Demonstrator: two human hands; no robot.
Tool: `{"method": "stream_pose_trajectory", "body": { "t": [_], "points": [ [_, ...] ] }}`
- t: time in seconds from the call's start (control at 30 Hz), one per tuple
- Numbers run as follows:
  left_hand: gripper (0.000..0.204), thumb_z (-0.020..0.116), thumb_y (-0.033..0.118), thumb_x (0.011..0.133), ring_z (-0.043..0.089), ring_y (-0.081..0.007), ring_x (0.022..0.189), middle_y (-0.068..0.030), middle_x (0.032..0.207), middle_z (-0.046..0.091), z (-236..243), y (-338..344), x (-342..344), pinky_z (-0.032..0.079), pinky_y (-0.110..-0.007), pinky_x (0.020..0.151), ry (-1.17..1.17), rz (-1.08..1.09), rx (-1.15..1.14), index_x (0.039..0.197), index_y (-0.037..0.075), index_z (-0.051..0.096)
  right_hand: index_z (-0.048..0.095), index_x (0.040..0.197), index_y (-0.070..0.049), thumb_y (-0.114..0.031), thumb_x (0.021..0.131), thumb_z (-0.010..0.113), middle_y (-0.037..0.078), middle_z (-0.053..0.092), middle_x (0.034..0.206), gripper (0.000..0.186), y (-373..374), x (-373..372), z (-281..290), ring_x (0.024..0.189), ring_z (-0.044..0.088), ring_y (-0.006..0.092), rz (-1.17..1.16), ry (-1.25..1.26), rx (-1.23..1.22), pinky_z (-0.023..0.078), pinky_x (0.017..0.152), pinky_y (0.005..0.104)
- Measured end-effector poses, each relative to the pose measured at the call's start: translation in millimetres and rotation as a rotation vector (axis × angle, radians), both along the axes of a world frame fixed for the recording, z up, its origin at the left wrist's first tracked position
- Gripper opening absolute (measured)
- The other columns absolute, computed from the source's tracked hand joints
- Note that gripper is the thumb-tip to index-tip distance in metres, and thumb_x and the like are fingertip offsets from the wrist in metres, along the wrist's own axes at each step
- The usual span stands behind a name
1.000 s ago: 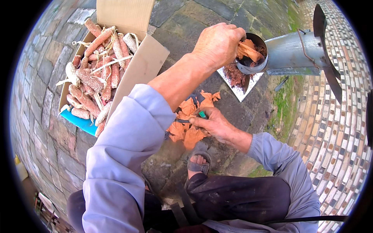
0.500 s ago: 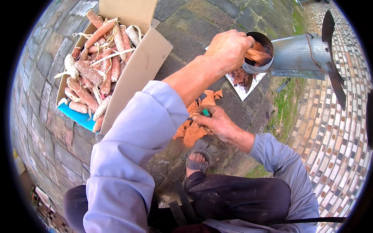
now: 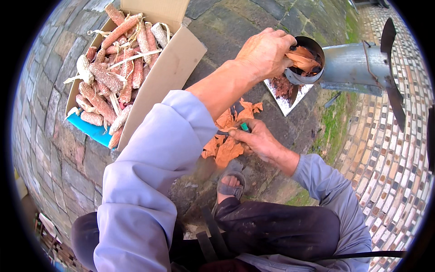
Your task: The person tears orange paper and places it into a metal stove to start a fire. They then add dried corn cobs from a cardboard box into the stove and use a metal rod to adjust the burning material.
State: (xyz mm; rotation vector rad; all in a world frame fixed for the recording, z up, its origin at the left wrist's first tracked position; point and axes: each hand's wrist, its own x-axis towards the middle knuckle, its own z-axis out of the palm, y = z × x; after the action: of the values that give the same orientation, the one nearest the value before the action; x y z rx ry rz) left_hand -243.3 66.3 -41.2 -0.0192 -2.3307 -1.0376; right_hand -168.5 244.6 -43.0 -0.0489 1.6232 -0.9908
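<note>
My left hand [image 3: 267,52] is closed at the left rim of a sheet-metal tube stove [image 3: 353,63], its fingertips partly hidden beside crumpled orange paper-like scraps [image 3: 304,58] inside the round mouth. My right hand [image 3: 258,140] is closed on a small green object [image 3: 245,127] with a dark piece by it, just above more orange scraps [image 3: 229,152] lying on the paving. Below the stove mouth, a white board [image 3: 290,104] bears brown crumbly material [image 3: 282,88].
At the left stands a cardboard box [image 3: 167,68] heaped with dry corn cobs [image 3: 108,77], a blue piece [image 3: 93,129] at its near end. Stone paving [image 3: 68,163] and a pebble-like tiled strip [image 3: 380,177] surround me. My sandalled foot [image 3: 231,186] is below the scraps.
My left hand has shifted slightly right at the stove mouth, where the orange scrap now sits lower. My right hand has moved up a little. The view has shifted slightly.
</note>
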Motion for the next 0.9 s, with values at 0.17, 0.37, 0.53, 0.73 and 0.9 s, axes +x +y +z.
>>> {"method": "stream_pose_trajectory", "body": {
  "t": [0.17,0.37,0.53,0.73,0.9],
  "points": [
    [0.043,0.077,0.023,0.081,0.063,-0.0323,0.106,-0.0142,0.109,0.068,-6,-32,40,0.052,-0.043,0.092,-0.005,0.051,-0.054,0.119,0.005,0.064,0.057,0.099,-0.003,-0.017,0.094,0.071,-0.003,0.05,0.071,0.02,-2,-4,2,0.049,0.04,0.0028,-0.004,0.043,-0.005,0.029,0.042,0.0217],
    [0.036,0.074,0.015,0.083,0.066,-0.0329,0.098,-0.0149,0.102,0.069,-29,-47,123,0.054,-0.041,0.087,-0.34,-0.124,-0.032,0.116,0.004,0.064,0.059,0.102,0.0,-0.016,0.096,0.066,-0.002,0.051,0.068,0.018,21,-36,-17,0.048,0.04,0.0035,-0.101,0.078,0.012,0.027,0.041,0.0239],
    [0.041,0.075,0.019,0.084,0.067,-0.0363,0.098,-0.0178,0.107,0.068,-35,-26,163,0.055,-0.044,0.084,-0.495,-0.219,0.026,0.12,0.005,0.062,0.059,0.105,0.0,-0.017,0.096,0.066,0.001,0.056,0.075,0.021,14,-38,-7,0.047,0.042,0.0041,-0.095,0.077,0.011,0.029,0.041,0.0238],
    [0.033,0.074,0.018,0.085,0.068,-0.0359,0.092,-0.0173,0.099,0.07,-38,-16,171,0.056,-0.044,0.079,-0.496,-0.234,0.085,0.113,0.004,0.065,0.058,0.107,-0.002,-0.017,0.096,0.067,0.001,0.058,0.078,0.021,0,-29,1,0.051,0.045,0.0037,-0.103,-0.017,-0.058,0.032,0.043,0.0231],
    [0.02,0.073,0.012,0.085,0.07,-0.0338,0.084,-0.0163,0.088,0.07,-28,-17,162,0.056,-0.042,0.073,-0.378,-0.18,0.179,0.101,0.002,0.068,0.059,0.102,-0.005,-0.02,0.095,0.068,-0.001,0.058,0.078,0.019,0,-34,14,0.051,0.043,0.0033,-0.186,-0.052,-0.124,0.03,0.044,0.0224]
  ]
}}
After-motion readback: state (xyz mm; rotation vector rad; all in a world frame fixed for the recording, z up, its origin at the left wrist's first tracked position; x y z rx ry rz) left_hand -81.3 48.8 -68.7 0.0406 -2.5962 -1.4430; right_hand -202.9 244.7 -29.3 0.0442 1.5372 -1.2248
